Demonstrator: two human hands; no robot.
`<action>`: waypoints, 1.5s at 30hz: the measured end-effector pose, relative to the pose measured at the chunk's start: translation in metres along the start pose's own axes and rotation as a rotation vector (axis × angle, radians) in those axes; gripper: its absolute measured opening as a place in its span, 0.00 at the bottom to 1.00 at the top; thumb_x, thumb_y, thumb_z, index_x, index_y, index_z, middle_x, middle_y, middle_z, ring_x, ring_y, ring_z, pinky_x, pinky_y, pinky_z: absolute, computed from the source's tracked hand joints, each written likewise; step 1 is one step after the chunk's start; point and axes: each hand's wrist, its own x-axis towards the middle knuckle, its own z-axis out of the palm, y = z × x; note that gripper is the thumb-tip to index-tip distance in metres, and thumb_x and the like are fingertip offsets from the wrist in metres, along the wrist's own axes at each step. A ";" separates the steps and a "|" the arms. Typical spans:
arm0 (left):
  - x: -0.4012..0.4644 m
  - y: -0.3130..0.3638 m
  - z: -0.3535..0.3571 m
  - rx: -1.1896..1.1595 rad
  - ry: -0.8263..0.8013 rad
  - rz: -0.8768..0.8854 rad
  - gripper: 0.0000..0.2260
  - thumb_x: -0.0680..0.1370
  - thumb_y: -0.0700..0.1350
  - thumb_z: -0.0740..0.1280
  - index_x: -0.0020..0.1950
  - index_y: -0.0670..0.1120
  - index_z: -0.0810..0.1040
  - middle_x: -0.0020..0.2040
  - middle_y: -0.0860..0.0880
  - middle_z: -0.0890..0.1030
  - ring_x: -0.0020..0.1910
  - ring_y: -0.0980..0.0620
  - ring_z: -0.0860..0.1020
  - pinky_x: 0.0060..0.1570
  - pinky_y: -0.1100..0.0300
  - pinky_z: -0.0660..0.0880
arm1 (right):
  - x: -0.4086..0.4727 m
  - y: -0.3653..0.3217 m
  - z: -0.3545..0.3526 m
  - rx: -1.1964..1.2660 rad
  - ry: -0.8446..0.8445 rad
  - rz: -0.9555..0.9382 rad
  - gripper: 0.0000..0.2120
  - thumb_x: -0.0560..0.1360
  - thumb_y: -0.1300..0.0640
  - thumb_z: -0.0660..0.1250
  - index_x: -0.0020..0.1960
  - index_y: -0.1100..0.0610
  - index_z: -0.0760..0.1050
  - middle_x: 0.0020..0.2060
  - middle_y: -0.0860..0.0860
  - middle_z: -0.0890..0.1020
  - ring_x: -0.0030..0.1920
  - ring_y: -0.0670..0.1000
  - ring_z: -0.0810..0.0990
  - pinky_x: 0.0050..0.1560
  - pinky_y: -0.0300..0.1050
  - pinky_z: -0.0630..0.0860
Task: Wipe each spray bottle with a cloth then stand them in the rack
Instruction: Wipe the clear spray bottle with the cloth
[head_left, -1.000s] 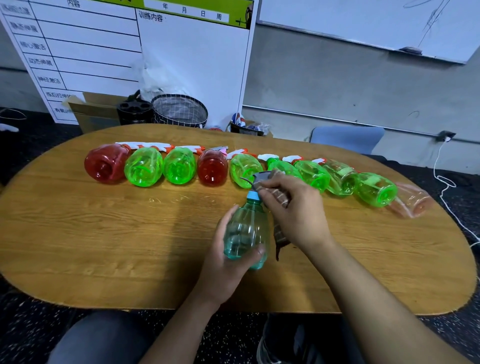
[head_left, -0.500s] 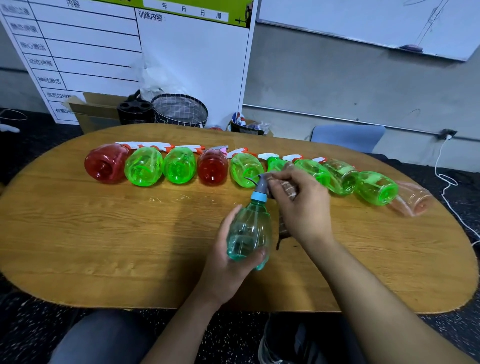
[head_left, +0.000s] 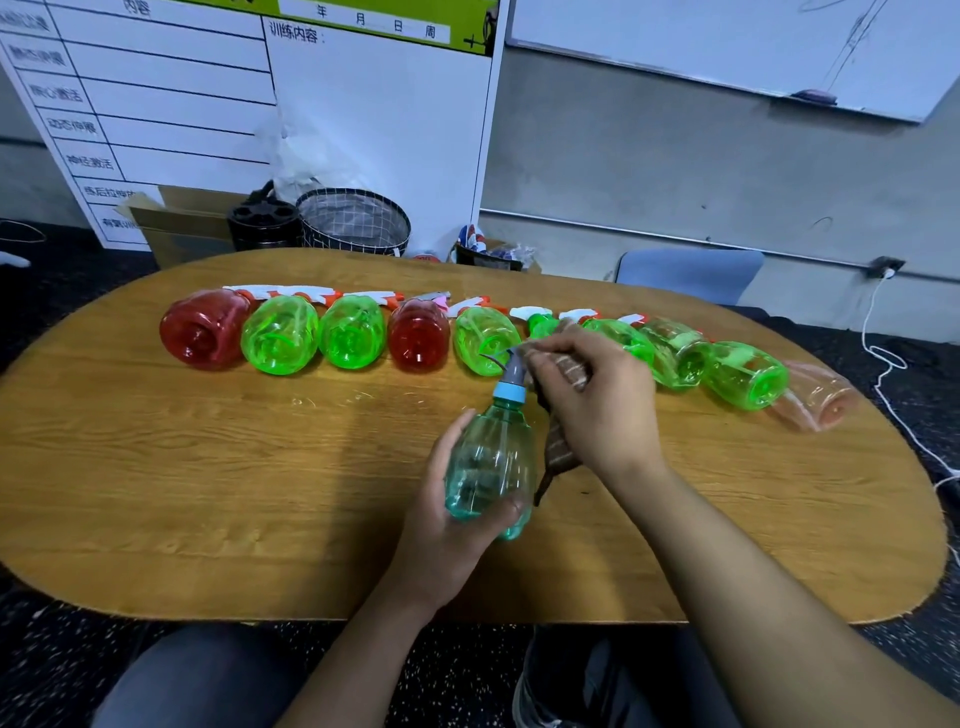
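Left hand (head_left: 447, 525) grips the bottle (head_left: 491, 462) at frame centre. Right hand (head_left: 597, 410) pinches the cloth (head_left: 563, 447); wipe around the nozzle (head_left: 511, 366), rotating the bottle steadily.

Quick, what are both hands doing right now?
Left hand: closed round the clear teal plastic spray bottle, holding its body.
Right hand: closed on the brown patterned cloth, at the bottle's grey nozzle.

- The right hand (head_left: 597, 405) hides most of the cloth (head_left: 558, 447).
- A green bottle (head_left: 543, 326) beyond that hand is mostly covered.
- Both forearms leave the picture's bottom edge.
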 end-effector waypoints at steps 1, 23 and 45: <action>-0.001 0.000 0.000 0.002 0.003 0.005 0.40 0.74 0.44 0.79 0.82 0.59 0.64 0.70 0.52 0.81 0.68 0.50 0.81 0.60 0.57 0.81 | 0.001 0.002 -0.001 -0.022 0.055 0.028 0.05 0.79 0.50 0.74 0.54 0.48 0.86 0.51 0.42 0.87 0.54 0.44 0.84 0.54 0.53 0.82; -0.001 0.005 0.000 -0.041 0.051 -0.016 0.40 0.75 0.41 0.80 0.80 0.59 0.65 0.63 0.57 0.84 0.63 0.50 0.84 0.54 0.55 0.83 | -0.036 0.024 -0.017 -0.178 -0.015 -0.021 0.06 0.78 0.51 0.75 0.54 0.49 0.85 0.55 0.48 0.87 0.57 0.50 0.85 0.54 0.51 0.81; -0.003 0.004 -0.002 -0.013 0.011 -0.007 0.41 0.71 0.50 0.80 0.80 0.61 0.65 0.67 0.55 0.82 0.66 0.50 0.82 0.60 0.55 0.82 | 0.005 0.012 -0.034 0.113 0.100 0.084 0.04 0.78 0.54 0.76 0.52 0.51 0.86 0.46 0.38 0.86 0.49 0.38 0.84 0.56 0.40 0.79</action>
